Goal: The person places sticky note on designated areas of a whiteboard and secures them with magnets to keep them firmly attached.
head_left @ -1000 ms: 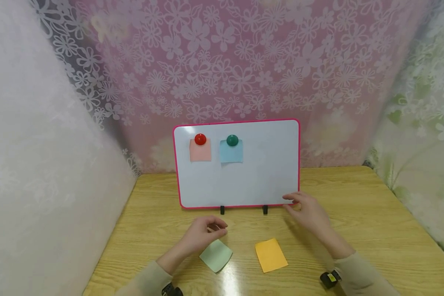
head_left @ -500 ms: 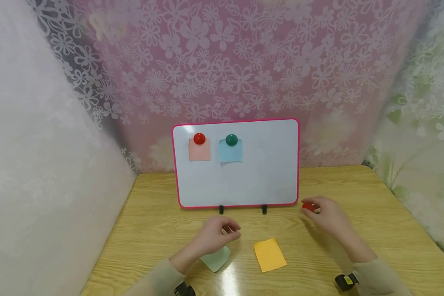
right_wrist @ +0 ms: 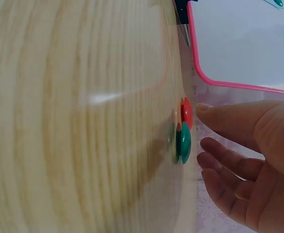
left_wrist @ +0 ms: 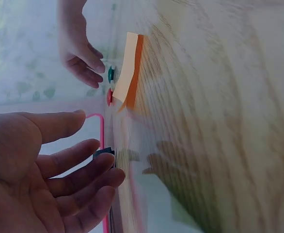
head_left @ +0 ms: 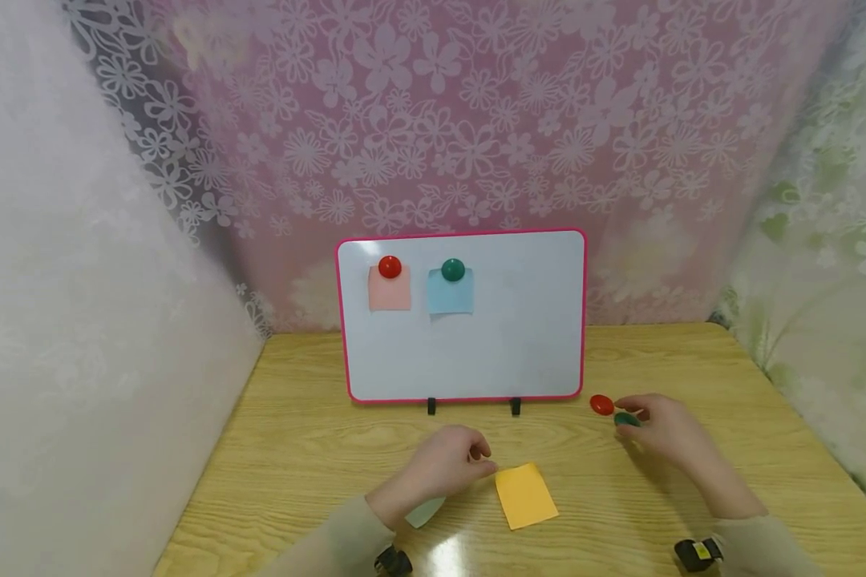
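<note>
My right hand [head_left: 669,431] hovers over the table at the right, its thumb and fingers spread around a green round magnet [head_left: 627,419]. In the right wrist view the fingers are apart from that green magnet [right_wrist: 185,142]. A red round magnet [head_left: 602,405] lies just beyond it. My left hand [head_left: 443,463], loosely curled and holding nothing, hangs near an orange sticky note [head_left: 527,497]. Beneath the left hand and wrist, a pale green sticky note [head_left: 424,513] is mostly hidden.
Behind the hands a pink-framed whiteboard [head_left: 505,353] stands on black feet [head_left: 515,406]. A red magnet [head_left: 390,267] sits on a pink note [head_left: 390,296] there, a green magnet [head_left: 453,270] on a blue note [head_left: 451,298]. Patterned cloth surrounds the wooden table [head_left: 281,449].
My right hand has moved right and toward me, from the board's lower corner past the red magnet to the green one. The left hand has shifted right, covering more of the pale green note.
</note>
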Demonstrator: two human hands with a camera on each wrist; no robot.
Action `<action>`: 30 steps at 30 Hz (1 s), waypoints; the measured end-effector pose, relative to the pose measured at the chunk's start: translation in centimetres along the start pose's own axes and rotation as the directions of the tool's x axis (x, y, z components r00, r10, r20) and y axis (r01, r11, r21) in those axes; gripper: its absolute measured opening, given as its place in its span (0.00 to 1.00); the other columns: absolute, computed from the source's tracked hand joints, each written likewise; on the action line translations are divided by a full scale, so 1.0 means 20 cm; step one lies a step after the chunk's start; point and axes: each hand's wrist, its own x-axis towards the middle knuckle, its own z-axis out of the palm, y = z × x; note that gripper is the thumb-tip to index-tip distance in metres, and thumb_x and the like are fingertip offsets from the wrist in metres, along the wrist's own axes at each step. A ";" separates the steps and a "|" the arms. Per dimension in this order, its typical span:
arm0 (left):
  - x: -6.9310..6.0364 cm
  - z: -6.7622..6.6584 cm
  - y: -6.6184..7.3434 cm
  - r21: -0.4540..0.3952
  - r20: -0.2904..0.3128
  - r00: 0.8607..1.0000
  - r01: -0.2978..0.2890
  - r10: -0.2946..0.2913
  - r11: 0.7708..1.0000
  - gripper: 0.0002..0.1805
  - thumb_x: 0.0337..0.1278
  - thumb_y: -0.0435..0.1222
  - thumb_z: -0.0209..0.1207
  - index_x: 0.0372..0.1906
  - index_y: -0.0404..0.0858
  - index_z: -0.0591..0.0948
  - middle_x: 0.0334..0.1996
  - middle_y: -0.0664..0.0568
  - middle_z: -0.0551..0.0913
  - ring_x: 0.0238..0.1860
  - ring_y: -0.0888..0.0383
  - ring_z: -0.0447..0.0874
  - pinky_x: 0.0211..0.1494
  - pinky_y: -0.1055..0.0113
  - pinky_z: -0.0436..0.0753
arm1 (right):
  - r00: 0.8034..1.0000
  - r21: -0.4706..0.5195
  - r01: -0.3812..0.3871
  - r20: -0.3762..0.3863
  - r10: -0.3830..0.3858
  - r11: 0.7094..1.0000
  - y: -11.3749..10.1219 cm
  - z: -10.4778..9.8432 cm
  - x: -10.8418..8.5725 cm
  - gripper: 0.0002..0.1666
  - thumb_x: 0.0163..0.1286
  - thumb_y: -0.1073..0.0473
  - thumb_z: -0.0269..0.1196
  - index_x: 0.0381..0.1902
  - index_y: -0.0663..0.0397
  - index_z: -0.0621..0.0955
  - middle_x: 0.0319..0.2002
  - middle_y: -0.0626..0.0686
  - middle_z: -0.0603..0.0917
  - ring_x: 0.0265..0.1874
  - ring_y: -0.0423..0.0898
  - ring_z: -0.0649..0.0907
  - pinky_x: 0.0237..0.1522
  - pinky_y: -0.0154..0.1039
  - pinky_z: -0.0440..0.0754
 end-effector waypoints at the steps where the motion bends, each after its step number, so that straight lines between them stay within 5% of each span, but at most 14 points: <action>1: 0.01 0.00 0.01 0.017 -0.001 1.000 0.007 -0.007 1.000 0.13 0.68 0.47 0.72 0.44 0.41 0.91 0.32 0.65 0.84 0.32 0.71 0.77 0.40 0.73 0.80 | 1.000 0.000 -0.003 0.007 0.003 1.000 0.01 0.00 0.00 0.26 0.70 0.58 0.74 0.60 0.67 0.85 0.55 0.68 0.86 0.49 0.65 0.86 0.48 0.64 0.85; 14: 0.05 0.03 0.11 0.176 0.004 0.997 0.076 -0.078 0.981 0.10 0.64 0.46 0.74 0.36 0.44 0.91 0.34 0.59 0.87 0.34 0.65 0.80 0.34 0.69 0.81 | 0.999 -0.063 -0.016 0.030 0.018 0.998 0.01 -0.02 -0.01 0.28 0.69 0.54 0.75 0.58 0.70 0.85 0.53 0.72 0.85 0.48 0.68 0.86 0.47 0.65 0.85; 30: 0.06 0.09 0.13 0.326 0.051 0.993 0.086 -0.108 0.941 0.22 0.63 0.51 0.75 0.19 0.47 0.81 0.21 0.61 0.76 0.24 0.64 0.71 0.25 0.67 0.74 | 0.997 -0.133 -0.052 0.057 0.061 0.990 0.05 -0.02 0.00 0.31 0.70 0.49 0.75 0.58 0.71 0.85 0.52 0.72 0.86 0.49 0.69 0.86 0.49 0.66 0.84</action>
